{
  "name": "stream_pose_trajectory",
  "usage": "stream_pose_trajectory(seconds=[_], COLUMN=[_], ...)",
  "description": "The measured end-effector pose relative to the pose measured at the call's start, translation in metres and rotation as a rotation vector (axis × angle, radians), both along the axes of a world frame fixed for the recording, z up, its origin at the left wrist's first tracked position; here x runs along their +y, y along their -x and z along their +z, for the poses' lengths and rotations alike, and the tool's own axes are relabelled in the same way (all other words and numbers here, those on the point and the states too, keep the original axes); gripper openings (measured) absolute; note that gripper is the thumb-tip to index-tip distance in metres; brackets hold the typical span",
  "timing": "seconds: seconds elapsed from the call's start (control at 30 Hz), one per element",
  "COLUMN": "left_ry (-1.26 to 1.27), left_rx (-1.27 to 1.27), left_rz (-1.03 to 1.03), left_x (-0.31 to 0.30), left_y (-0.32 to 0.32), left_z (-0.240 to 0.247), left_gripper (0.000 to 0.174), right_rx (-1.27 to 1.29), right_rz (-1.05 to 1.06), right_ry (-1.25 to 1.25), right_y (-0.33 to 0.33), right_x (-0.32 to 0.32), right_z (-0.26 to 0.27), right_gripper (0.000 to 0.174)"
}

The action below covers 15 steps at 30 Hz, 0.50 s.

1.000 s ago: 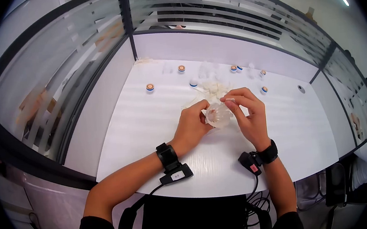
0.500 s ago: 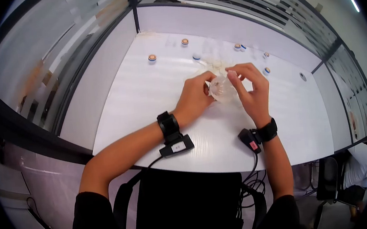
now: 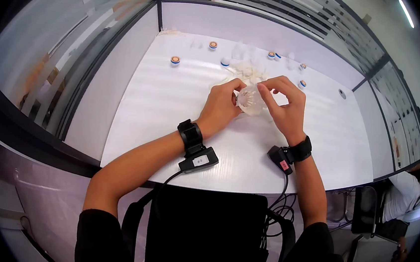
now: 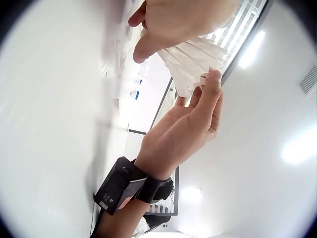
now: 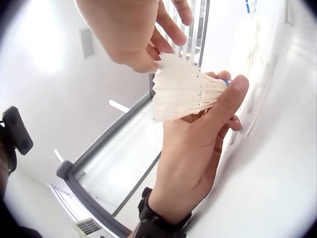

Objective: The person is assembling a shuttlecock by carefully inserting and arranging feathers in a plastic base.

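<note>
Head view: above the desk (image 3: 235,163), the left hand (image 3: 220,106) has its grip round the base of a shuttlecock (image 3: 251,102); the right hand (image 3: 287,105) pinches its feathers (image 5: 179,88). Pale scraps (image 3: 248,73) lie on the far side.

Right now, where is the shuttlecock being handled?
In the head view, the shuttlecock is just right of centre, between the left grip, which holds its base end, and the right grip at its feather rim.

left hand (image 4: 185,22): top, on shuttlecock (image 4: 190,62) | right hand (image 4: 178,126): fingertips (image 4: 214,76) at feather rim | black camera (image 4: 120,186): strapped at right wrist
</note>
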<state>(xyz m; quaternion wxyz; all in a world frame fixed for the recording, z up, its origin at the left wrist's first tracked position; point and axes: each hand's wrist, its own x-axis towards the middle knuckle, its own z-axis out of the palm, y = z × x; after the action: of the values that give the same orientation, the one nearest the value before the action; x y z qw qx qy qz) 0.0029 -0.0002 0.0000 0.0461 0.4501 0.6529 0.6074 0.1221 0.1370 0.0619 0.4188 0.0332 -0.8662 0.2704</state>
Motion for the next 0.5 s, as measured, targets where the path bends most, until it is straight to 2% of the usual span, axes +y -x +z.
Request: stream_pose_trajectory(seconds=[0.5], left_ry=[-0.003], left_rx=[0.013], left_rz=[0.021], left_x=[-0.0010], left_y=[-0.0017], left_z=[0.0011], left_gripper=[0.029], right_rx=[0.015], right_rz=[0.028], right_ry=[-0.010], right_y=[0.0000], right_x=[-0.0050], right_z=[-0.0012], right_gripper=[0.006])
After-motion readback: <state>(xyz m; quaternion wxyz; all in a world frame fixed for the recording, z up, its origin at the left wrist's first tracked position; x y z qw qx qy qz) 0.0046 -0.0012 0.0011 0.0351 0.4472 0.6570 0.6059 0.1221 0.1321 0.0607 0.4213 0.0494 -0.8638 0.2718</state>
